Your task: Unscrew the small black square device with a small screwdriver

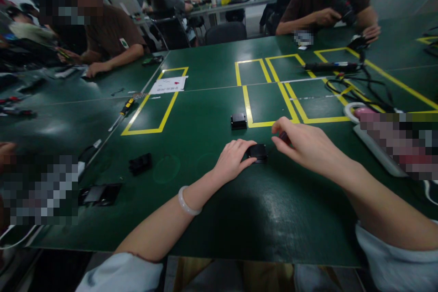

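Observation:
My left hand (234, 159) grips a small black rectangular block (258, 152) between thumb and fingers, low on the green table. To its right, my right hand (301, 143) is curled, with a small dark piece (283, 136) held inside the fingers; its kind is hard to make out. A second black block (238, 121) with a shiny top sits just beyond my left hand. Farther left on the table lie a dark block-like part (140, 163) and a flat black piece with a grey middle (100, 195).
Yellow tape outlines (269, 124) mark the green tabletop (205, 114). A yellow-black screwdriver (127, 106) and a paper sheet (169, 85) lie left. At right are black cables (369, 84), a black rod-shaped tool (330, 66) and a white-rimmed object (379, 153). Co-workers sit across the table.

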Motion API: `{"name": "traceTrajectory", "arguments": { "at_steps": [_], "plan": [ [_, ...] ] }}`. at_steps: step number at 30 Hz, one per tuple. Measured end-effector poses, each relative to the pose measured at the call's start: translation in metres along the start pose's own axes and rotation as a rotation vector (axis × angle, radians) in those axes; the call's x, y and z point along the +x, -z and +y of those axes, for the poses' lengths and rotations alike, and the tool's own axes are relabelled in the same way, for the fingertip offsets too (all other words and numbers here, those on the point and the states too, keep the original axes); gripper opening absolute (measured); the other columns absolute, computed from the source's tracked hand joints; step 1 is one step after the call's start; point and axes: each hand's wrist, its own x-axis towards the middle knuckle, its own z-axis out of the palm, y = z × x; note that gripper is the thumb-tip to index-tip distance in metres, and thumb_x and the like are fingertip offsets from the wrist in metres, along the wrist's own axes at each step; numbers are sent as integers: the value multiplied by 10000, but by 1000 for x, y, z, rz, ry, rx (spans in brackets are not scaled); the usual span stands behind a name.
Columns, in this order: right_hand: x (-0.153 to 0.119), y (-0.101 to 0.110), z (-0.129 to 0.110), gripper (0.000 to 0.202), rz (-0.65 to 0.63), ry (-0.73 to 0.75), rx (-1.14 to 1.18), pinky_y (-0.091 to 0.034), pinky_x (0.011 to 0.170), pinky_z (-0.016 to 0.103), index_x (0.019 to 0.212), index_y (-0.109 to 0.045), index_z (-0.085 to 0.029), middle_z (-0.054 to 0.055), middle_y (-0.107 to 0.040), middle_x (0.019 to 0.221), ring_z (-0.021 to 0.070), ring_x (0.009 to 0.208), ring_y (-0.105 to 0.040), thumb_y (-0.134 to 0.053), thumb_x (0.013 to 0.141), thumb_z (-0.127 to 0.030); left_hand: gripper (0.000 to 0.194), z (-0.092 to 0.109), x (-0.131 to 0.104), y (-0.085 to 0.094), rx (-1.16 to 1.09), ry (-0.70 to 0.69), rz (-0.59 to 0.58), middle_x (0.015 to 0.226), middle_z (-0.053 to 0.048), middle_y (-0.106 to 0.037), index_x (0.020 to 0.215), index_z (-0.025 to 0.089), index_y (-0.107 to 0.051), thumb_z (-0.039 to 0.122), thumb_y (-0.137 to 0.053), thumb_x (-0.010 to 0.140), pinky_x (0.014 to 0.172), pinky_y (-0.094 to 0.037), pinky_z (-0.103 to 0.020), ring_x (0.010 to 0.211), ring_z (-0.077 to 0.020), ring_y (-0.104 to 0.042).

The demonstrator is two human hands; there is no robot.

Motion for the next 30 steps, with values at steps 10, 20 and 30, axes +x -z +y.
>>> {"name": "traceTrajectory", "arguments": {
  "at_steps": [10, 20, 30],
  "plan": [
    [-1, 2, -3, 143, -9, 10, -19, -345, 568, 255, 1004, -472, -204, 16, -629, 793, 158, 676, -583, -466, 892, -292, 382, 0, 0, 0, -1, -8, 6, 1175, -69, -563, 1260, 221, -470, 413, -505, 932, 917, -410, -374, 1072, -237, -505],
    [0, 0, -3, 173, 16, 10, -63, -340, 561, 261, 1041, -480, -194, 28, -647, 797, 163, 665, -592, -424, 916, -300, 385, -1, 0, 0, -7, -9, 10, 1182, -68, -562, 1265, 227, -469, 417, -505, 931, 913, -411, -375, 1073, -237, -508],
    [0, 2, 0, 185, 5, 21, -89, -319, 555, 270, 905, -501, -214, 14, -630, 731, 171, 645, -578, -411, 939, -372, 389, -2, 0, -1, -6, -2, 5, 1184, -72, -563, 1269, 234, -472, 423, -498, 931, 920, -411, -386, 1075, -243, -510]
  ]
}}
